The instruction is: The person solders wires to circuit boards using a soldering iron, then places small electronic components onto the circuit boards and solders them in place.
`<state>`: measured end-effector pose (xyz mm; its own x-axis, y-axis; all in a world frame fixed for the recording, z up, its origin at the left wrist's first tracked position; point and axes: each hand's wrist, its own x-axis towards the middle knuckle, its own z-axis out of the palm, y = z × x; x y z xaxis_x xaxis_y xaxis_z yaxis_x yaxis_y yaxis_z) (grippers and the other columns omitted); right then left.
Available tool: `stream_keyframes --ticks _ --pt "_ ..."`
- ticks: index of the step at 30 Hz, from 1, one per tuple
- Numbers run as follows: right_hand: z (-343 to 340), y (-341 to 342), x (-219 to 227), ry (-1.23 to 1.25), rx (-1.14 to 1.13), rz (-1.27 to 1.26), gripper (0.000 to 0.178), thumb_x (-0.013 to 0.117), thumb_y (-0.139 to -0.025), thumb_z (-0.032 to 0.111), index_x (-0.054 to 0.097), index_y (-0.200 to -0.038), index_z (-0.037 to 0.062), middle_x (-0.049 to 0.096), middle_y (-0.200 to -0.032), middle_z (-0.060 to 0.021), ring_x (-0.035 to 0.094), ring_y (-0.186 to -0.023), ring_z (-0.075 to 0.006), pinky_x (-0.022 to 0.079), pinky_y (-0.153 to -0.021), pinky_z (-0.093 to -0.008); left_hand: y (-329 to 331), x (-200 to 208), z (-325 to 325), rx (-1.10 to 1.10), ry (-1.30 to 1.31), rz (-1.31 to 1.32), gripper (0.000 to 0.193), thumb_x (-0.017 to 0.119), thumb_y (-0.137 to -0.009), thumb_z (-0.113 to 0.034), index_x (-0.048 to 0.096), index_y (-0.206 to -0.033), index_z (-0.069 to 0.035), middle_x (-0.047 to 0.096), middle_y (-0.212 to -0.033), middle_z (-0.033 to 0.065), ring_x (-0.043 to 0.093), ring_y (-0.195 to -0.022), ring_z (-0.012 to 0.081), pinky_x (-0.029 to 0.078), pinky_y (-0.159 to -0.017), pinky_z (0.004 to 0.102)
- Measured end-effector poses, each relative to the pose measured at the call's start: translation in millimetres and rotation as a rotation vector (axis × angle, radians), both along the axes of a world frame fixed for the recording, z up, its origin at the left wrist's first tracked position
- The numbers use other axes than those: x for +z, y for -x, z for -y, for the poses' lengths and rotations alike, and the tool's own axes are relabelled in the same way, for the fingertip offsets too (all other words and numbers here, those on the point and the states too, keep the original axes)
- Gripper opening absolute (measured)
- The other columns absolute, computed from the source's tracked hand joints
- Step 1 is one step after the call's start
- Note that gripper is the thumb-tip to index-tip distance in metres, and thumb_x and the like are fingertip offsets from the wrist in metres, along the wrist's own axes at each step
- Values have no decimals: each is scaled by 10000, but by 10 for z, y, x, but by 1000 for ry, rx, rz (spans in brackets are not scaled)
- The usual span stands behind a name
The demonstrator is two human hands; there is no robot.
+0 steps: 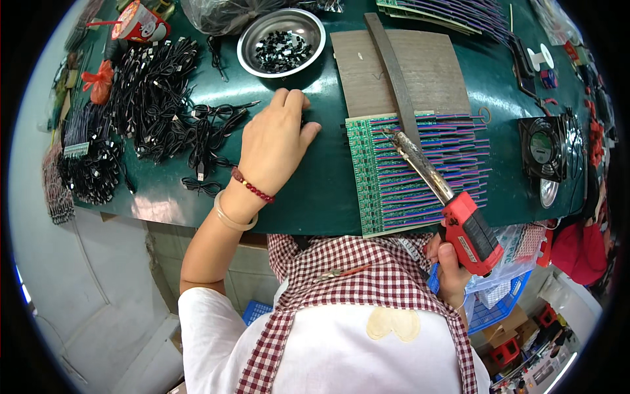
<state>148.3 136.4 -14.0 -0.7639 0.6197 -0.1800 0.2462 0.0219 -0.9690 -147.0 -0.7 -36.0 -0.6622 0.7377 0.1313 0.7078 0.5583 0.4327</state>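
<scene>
Wrapping its fingers round the red-and-black plastic handle, my right grip (pixel 449 266) holds the iron (pixel 425 169) near the front edge of the bench (pixel 321 180). Its bare metal barrel is scorched and stained toward the tip. My left grip (pixel 275 138) lies palm down on the smooth green top, fingers bent and thumb apart; the fingertips are partly hidden, so I cannot tell whether they hold anything. Just beyond them sits a round, shiny metal bowl (pixel 307 26) with small black and white pieces (pixel 282 52). The boards (pixel 367 190) form a flat green block, with thin, straight wires (pixel 453 180) running off to the right. A flat bar (pixel 387 56) slants over the brown panel (pixel 433 72) onto them. Their near end meets the bench edge; a strip of green surface separates them from my left grip, and another lies between the wires and the black, square fan (pixel 543 148). Tangled black cables (pixel 154 98) crowd the left. The iron's long axis runs diagonally, handle near me at right, tip away and leftward over the boards; whether it touches, I cannot tell.
</scene>
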Motion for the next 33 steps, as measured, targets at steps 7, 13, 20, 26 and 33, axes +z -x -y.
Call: stream_keyframes --ticks 7,13,20,26,33 --pt "-40 50 46 -10 34 -46 403 528 -892 180 416 -1214 -35 475 -646 -64 421 -551 -115 395 -532 -267 3 -110 40 -6 39 109 119 627 -777 -71 539 -818 -2 559 -806 139 571 -721 345 461 -635 399" --pt "-34 126 118 61 -47 -132 386 533 -899 178 412 -1193 -41 466 -617 -54 418 -520 -113 394 -505 -267 -29 24 96 38 -166 197 46 584 -797 3 565 -838 12 546 -774 118 549 -598 221 455 -559 291" --pt "54 450 244 245 -69 -213 382 553 -898 181 411 -1177 -38 472 -610 -51 428 -506 -106 389 -476 -257 -279 -24 111 40 -288 298 74 581 -820 17 606 -890 17 569 -790 77 542 -607 160 435 -560 270" --pt "40 423 222 267 -87 -194 364 552 -895 150 408 -1178 -31 473 -604 -53 437 -499 -110 402 -471 -267 -269 -55 143 125 -270 275 114 646 -778 -27 614 -885 -10 580 -784 88 598 -662 222 470 -596 317" --pt "124 605 344 230 44 -30 437 605 -833 13 396 -1217 6 542 -812 -81 531 -711 -127 460 -647 -283 -869 291 92 24 -544 1355 87 601 -855 -9 593 -913 55 642 -802 73 639 -673 96 526 -588 206"
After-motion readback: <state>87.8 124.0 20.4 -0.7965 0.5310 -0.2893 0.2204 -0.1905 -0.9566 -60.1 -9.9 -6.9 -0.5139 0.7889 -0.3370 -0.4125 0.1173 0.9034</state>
